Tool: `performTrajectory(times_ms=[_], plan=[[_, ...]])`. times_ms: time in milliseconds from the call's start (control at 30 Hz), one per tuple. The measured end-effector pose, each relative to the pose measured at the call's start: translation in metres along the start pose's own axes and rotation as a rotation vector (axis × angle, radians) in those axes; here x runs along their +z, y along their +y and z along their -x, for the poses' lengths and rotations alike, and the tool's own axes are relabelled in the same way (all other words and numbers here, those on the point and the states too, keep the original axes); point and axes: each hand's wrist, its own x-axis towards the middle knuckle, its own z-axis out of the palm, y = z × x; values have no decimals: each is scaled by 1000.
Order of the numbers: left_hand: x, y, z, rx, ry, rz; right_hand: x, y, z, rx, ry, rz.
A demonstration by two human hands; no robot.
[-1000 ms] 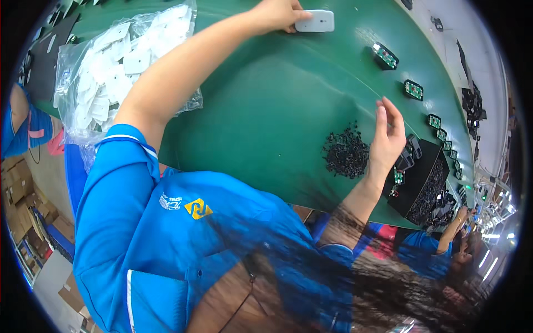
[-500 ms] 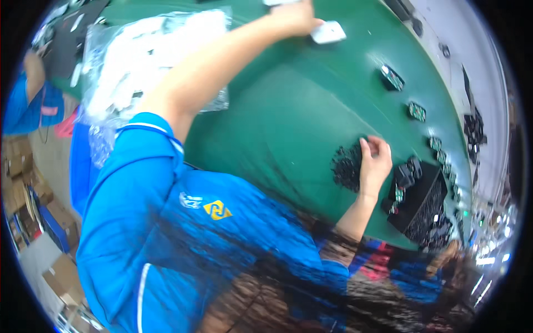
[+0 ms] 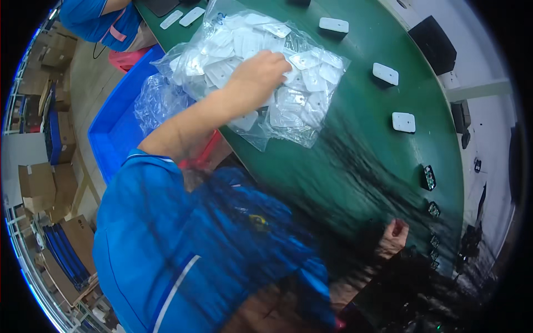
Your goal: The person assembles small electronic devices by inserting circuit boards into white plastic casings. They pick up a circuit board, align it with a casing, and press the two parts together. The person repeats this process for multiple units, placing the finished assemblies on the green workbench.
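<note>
My left hand (image 3: 258, 77) reaches over an open clear plastic bag (image 3: 261, 141) full of flat white plastic covers (image 3: 302, 105). Its fingers are curled down onto the covers; whether one is between them is hidden. My right hand (image 3: 395, 236) is low at the right over the green table, thumb and fingers drawn together, and anything in the pinch is too small to make out. Dark strands of hair blur the space around it. White-topped blocks (image 3: 403, 122) stand spaced along the table. Nearer my right hand sit small black housings with green circuit boards (image 3: 428, 177).
A blue bin (image 3: 114, 127) stands below the table's left edge. Beyond it are a co-worker's blue sleeve (image 3: 83, 14) and cardboard boxes (image 3: 41, 186). Two white covers (image 3: 191, 16) lie at the far left of the green table (image 3: 355, 105). A black box (image 3: 436, 44) is at the far right.
My left hand has come back from a white-topped block to the bag of covers. My right hand has left the heap of small black parts. The view has swung toward the left.
</note>
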Motion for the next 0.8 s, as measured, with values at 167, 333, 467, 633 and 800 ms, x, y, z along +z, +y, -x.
performTrajectory(times_ms=[167,333,467,633,800], plan=[[21,-19,-10,128,19,-181,6,-5,1,164,16,-522],[34,-24,-27,63,-48,-378,6,-56,3,80,-81,-554],[26,-34,-27,117,-31,-475,13,-75,2,80,-149,-435],[36,-57,-45,2,-47,-516,15,-85,11,138,-135,-673],[-3,-69,-49,16,222,-502,22,-89,12,122,-167,-749]])
